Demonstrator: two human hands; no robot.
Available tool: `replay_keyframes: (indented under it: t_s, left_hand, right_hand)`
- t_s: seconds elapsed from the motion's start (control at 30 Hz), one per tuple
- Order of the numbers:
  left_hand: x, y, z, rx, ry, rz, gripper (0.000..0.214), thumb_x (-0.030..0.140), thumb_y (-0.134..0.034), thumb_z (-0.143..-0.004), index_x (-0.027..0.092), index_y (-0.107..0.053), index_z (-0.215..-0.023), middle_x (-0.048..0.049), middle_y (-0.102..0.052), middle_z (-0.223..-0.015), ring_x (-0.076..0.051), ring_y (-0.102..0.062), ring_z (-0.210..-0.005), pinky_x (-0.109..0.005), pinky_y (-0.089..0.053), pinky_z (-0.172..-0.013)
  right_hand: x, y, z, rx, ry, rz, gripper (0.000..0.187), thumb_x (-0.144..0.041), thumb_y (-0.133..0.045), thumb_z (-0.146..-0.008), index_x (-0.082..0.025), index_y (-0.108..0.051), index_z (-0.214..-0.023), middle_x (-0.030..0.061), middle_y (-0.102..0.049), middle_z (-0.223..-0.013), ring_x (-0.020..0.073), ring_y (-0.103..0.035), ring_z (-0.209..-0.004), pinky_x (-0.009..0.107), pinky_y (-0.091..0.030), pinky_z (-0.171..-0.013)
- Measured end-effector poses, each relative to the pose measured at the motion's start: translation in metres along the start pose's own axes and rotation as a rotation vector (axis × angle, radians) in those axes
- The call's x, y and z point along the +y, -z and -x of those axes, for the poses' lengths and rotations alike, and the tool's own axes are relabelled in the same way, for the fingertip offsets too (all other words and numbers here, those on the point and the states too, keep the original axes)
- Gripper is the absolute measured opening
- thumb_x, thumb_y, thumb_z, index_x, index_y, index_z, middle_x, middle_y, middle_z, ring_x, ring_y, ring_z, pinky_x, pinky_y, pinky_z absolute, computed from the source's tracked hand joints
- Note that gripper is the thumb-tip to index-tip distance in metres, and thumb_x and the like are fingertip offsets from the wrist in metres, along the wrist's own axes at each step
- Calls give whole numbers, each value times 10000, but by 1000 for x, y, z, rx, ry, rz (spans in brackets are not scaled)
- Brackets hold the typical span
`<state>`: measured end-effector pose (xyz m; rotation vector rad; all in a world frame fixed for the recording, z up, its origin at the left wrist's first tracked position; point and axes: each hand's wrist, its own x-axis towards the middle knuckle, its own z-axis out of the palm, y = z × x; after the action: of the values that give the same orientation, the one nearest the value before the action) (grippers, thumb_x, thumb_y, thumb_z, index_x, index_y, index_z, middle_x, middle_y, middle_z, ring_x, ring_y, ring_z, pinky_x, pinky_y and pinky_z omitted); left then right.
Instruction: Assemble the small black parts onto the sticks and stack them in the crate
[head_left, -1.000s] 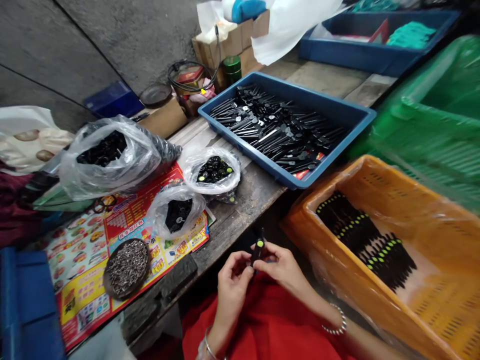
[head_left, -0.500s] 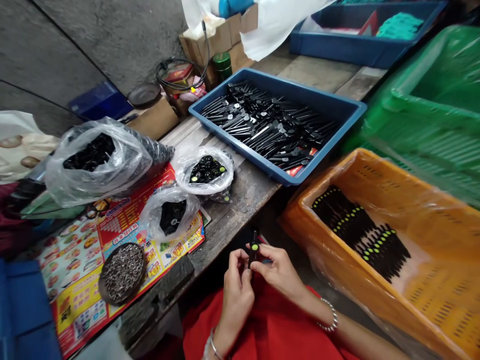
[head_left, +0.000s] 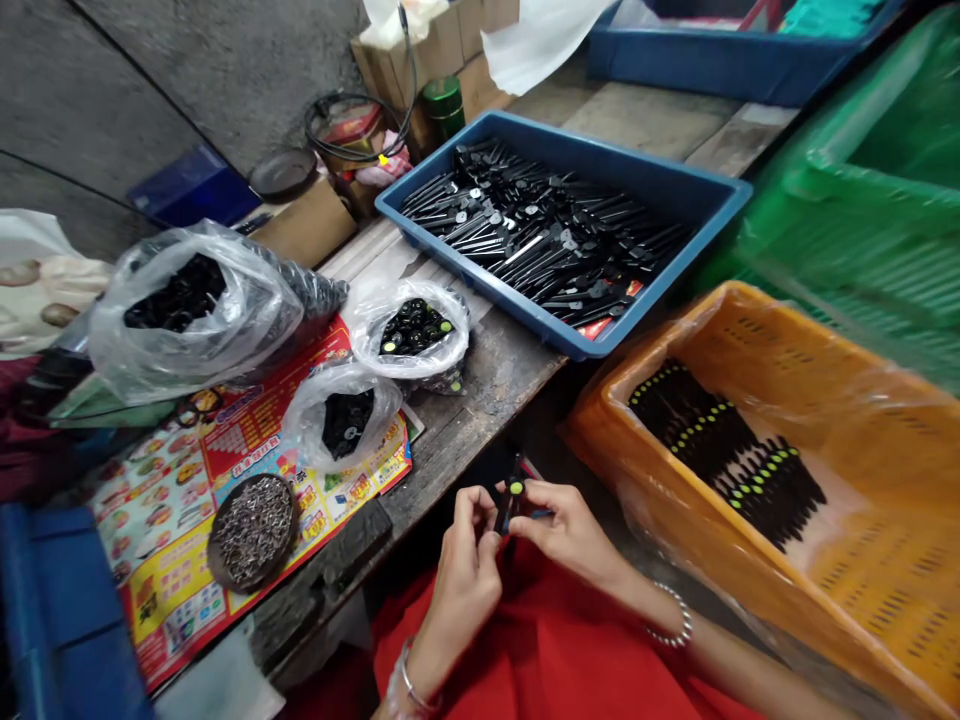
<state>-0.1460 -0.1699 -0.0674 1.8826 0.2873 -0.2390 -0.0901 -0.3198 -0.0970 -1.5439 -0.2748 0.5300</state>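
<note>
Over my red lap, both hands pinch a small black plastic piece with a yellow-green dot (head_left: pixel 514 495). My left hand (head_left: pixel 465 570) grips its lower end with closed fingers. My right hand (head_left: pixel 562 530) holds its upper part from the right. A blue tray (head_left: pixel 712 195) full of long black stick parts lies ahead on the wooden table. An orange crate (head_left: pixel 787 340) at my right holds rows of black pieces with green dots.
Three clear bags of black parts, a large one (head_left: pixel 191 310) and two small ones (head_left: pixel 416 330) (head_left: pixel 345 415), rest on the table beside a round dish of small metal bits (head_left: pixel 251 530). A green crate (head_left: pixel 862 200) stands at far right, cardboard boxes and a cable behind.
My hands stayed together on the black piece, shifting slightly. The camera view drifted a little; the table items did not move.
</note>
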Motion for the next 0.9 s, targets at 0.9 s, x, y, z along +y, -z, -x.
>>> replay_keyframes:
  t_s: [0.9]
  left_hand:
    - [-15, -11, -9, -101, 209, 584, 499, 400, -822, -683, 224, -398, -878, 23, -552, -778, -93, -457, -659, -183, -374, -606]
  right_hand:
    - [15, 21, -12, -105, -273, -689, 390, -411, -873, -674, -154, -779, -951, 48, -733, -764, 200, -678, -739, 328, -545, -758]
